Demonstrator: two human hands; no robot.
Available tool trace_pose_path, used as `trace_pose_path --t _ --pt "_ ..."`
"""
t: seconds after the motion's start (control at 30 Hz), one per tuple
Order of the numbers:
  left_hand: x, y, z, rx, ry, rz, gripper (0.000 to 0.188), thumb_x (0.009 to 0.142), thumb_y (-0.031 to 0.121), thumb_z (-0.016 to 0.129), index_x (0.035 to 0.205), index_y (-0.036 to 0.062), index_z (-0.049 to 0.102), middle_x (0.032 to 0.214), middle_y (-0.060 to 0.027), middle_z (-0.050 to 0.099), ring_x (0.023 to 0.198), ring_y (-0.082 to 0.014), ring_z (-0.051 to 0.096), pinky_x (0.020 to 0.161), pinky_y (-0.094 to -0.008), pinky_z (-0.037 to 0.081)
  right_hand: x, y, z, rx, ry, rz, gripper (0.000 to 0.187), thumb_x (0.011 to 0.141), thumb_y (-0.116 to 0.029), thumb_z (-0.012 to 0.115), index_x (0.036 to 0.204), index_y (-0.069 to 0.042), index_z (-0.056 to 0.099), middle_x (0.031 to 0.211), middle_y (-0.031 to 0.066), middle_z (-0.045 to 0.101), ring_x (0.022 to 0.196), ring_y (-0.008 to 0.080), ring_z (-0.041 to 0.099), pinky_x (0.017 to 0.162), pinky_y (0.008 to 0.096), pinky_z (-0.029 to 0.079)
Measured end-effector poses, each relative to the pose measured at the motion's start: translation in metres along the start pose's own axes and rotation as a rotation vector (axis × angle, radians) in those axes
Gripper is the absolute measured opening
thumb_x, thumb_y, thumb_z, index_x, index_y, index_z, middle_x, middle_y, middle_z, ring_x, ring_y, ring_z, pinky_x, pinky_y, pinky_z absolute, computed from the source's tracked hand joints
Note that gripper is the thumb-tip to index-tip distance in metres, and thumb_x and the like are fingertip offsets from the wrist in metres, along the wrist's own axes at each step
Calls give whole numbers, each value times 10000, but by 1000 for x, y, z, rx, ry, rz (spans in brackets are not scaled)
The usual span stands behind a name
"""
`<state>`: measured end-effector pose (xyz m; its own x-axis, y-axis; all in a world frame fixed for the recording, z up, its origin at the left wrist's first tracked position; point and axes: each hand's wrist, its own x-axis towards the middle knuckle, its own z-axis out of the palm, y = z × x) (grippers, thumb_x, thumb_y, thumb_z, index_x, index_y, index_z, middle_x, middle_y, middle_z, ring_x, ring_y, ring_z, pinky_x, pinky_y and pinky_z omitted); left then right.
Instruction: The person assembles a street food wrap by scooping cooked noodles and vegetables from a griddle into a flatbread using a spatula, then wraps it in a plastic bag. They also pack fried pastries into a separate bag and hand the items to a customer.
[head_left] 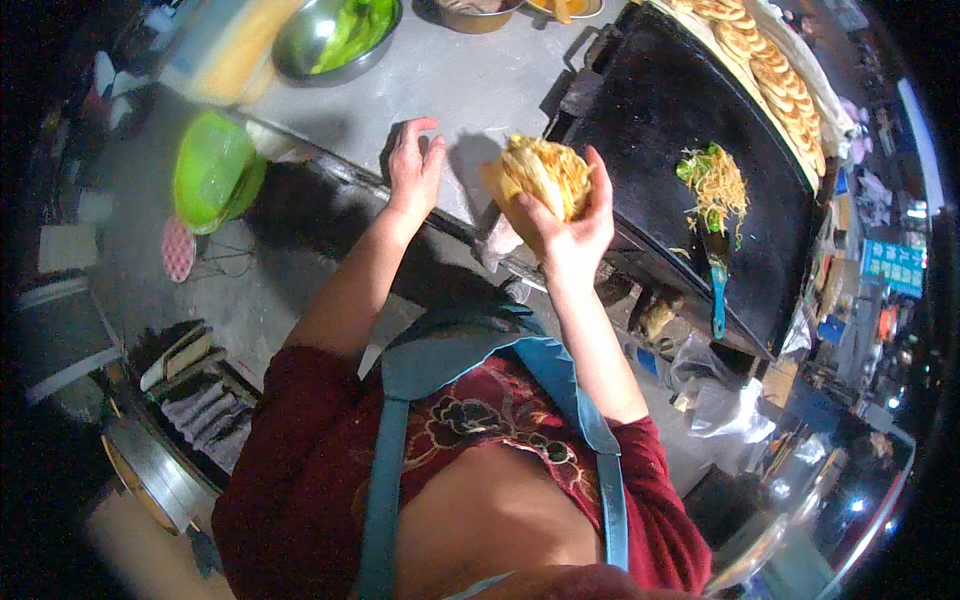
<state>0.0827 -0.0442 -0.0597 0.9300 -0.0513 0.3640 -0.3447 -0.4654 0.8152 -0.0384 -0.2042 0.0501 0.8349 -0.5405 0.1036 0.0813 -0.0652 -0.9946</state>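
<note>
Blue apron (425,368) is right under the lens. Past it, a stuffed bread (545,180) sits in the right hand (575,240), thumb and fingers cupped around it, just left of the black griddle (630,130). Left hand (414,172) is loosely half-curled near the grey counter's (480,80) edge, nothing in it. Griddle's got noodles and greens (725,190) with a blue-handled spatula (718,290) against them, plus flatbreads (775,80) lined up along its far right side.
</note>
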Motion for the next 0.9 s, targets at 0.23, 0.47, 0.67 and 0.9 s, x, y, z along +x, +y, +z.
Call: trace_pose_path --t 0.23,0.47,0.67,0.9 --pt "3 6 -4 -20 2 42 247 824 153 566 1045 49 527 956 -128 576 803 -282 542 734 -374 439 55 24 43 -96 135 -46 724 646 -29 744 1276 27 394 1100 150 574 998 216 574 907 309 445" --pt "2 11 -7 -80 -16 -71 233 843 158 554 1039 35 528 993 -155 585 919 -332 561 797 -393 440 56 36 56 -68 70 -118 721 643 18 716 1281 37 380 1091 141 578 985 210 579 891 301 451" --pt "1 12 -5 -62 45 -43 229 863 168 522 1036 19 511 989 -172 577 947 -359 554 832 -410 435 45 27 59 -2 -52 -53 750 644 44 703 1310 24 358 1104 135 568 1004 213 571 900 308 450" --pt "1 14 -4 -40 35 -53 228 851 141 524 1044 20 509 1005 -176 570 947 -362 548 829 -416 434 63 10 47 10 -156 -78 765 639 60 697 1323 14 356 1104 124 567 1016 210 566 908 308 447"
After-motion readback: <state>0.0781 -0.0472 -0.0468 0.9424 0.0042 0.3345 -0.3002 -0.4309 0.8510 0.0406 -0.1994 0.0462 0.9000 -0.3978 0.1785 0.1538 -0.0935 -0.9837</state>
